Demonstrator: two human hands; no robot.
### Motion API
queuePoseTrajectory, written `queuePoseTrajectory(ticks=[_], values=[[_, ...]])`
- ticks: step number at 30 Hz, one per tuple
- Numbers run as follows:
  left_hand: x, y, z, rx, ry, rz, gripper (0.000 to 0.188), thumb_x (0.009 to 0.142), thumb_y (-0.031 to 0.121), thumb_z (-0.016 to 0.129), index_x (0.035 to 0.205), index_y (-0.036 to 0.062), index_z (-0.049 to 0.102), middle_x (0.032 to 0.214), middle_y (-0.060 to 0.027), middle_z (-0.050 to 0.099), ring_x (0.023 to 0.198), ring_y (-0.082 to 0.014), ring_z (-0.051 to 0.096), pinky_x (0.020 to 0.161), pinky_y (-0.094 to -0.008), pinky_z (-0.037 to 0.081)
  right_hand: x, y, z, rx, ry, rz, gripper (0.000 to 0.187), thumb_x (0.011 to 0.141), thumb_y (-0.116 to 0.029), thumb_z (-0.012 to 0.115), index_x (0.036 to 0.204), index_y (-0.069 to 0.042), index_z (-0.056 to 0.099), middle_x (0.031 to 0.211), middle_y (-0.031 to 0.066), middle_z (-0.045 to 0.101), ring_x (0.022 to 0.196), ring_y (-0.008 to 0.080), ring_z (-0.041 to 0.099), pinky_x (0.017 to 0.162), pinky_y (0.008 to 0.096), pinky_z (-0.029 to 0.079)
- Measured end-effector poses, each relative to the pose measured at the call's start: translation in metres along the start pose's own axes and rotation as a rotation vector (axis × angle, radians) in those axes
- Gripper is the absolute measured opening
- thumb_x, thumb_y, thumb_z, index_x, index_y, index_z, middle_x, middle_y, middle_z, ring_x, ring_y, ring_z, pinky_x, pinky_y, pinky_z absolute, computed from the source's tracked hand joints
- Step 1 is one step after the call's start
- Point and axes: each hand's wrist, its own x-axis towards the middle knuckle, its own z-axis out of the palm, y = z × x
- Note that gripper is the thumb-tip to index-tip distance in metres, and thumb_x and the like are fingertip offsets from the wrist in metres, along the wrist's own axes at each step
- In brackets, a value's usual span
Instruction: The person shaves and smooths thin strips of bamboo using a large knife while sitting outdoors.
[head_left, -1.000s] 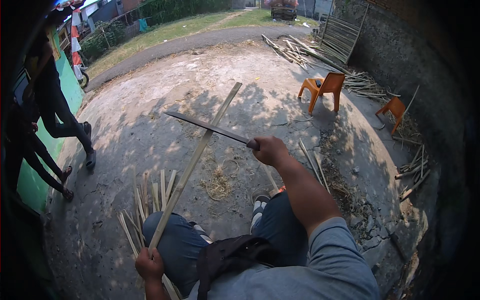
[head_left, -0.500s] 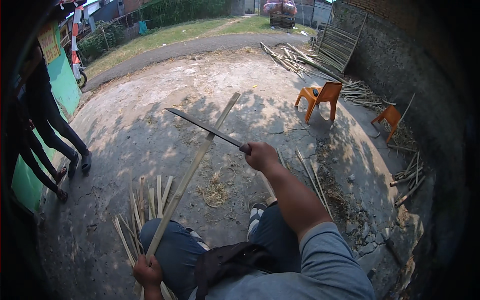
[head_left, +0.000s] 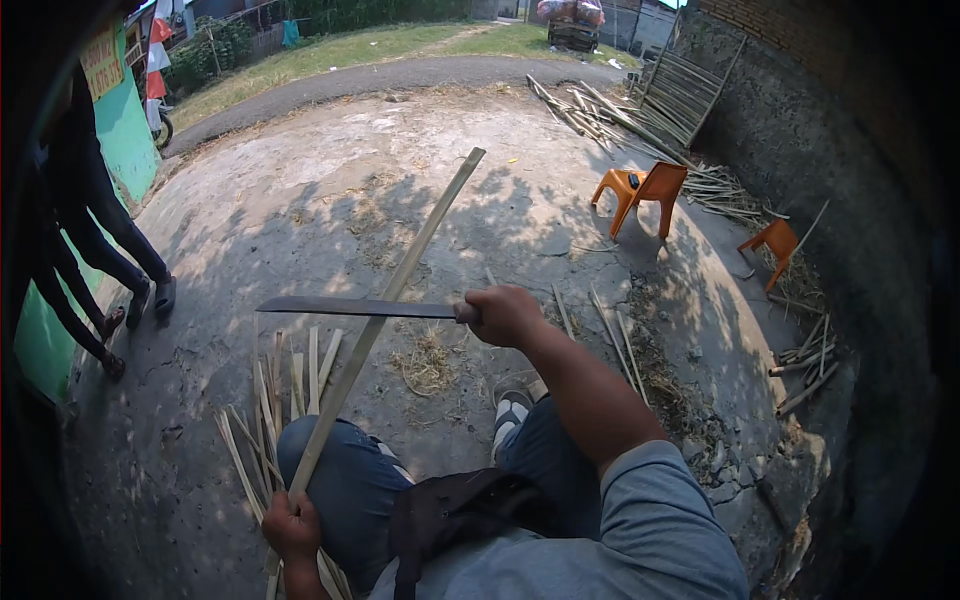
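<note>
My right hand is closed round the handle of a machete, its long dark blade pointing left and nearly level. The blade lies across a long, flat bamboo strip, touching it or very close to it around the middle. At the lower left, my left hand grips the near end of that strip, which slants up and away to the right past my left knee. More split bamboo strips fan out beside my left leg. Some of their lower ends are hidden behind my left hand and knee.
Two people's legs stand at the left by a green wall. An orange plastic chair with a small dark object on it stands ahead right, a second orange chair beyond. Bamboo piles lie along the right wall. Dry shavings litter the concrete.
The machete has slid down the strip toward me, and its blade has swung from slanted to nearly level. My right hand has moved slightly left and nearer; my left hand keeps its grip.
</note>
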Motion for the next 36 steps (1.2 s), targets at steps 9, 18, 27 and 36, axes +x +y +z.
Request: queuePoseTrajectory(ticks=[9,18,27,36], values=[[0.007,0.004,-0.019,0.073,-0.052,0.057,0.039,0.093,0.035,0.069,0.078,0.0017,0.057,0.069,-0.0262,0.06,0.071,-0.0518,0.064,0.062,-0.0562,0.047,-0.007,0.022,0.003,0.034,-0.091,0.257,0.015,0.091,-0.03,0.07,0.098,-0.017,0.074,0.097,0.0136,0.077,0.089,0.04,0.074,0.08,0.0527,0.059],[-0.001,-0.003,-0.009,-0.159,-0.06,0.006,0.041,0.094,0.039,0.066,0.077,0.0039,0.053,0.065,-0.0221,0.056,0.065,-0.0505,0.061,0.058,-0.0583,0.043,0.022,-0.002,0.012,-0.115,0.133,-0.308,0.019,0.091,-0.03,0.07,0.082,-0.014,0.064,0.073,0.0109,0.067,0.073,0.0382,0.07,0.07,0.0499,0.056],[-0.005,-0.025,-0.015,-0.128,-0.097,-0.038,0.032,0.093,0.026,0.068,0.082,-0.0008,0.055,0.069,-0.025,0.054,0.069,-0.052,0.057,0.061,-0.0569,0.042,0.035,-0.024,0.026,0.02,0.08,0.009,0.026,0.097,-0.035,0.071,0.086,-0.012,0.066,0.075,0.0161,0.067,0.074,0.0442,0.068,0.066,0.0546,0.054],[-0.009,-0.035,-0.004,-0.125,-0.079,-0.013,0.033,0.095,0.028,0.065,0.081,0.0003,0.055,0.068,-0.0247,0.054,0.068,-0.0504,0.06,0.059,-0.0559,0.042,0.039,-0.056,0.027,-0.002,-0.043,-0.378,0.023,0.089,-0.029,0.072,0.077,-0.012,0.062,0.071,0.0107,0.067,0.068,0.0382,0.069,0.065,0.0504,0.053]])
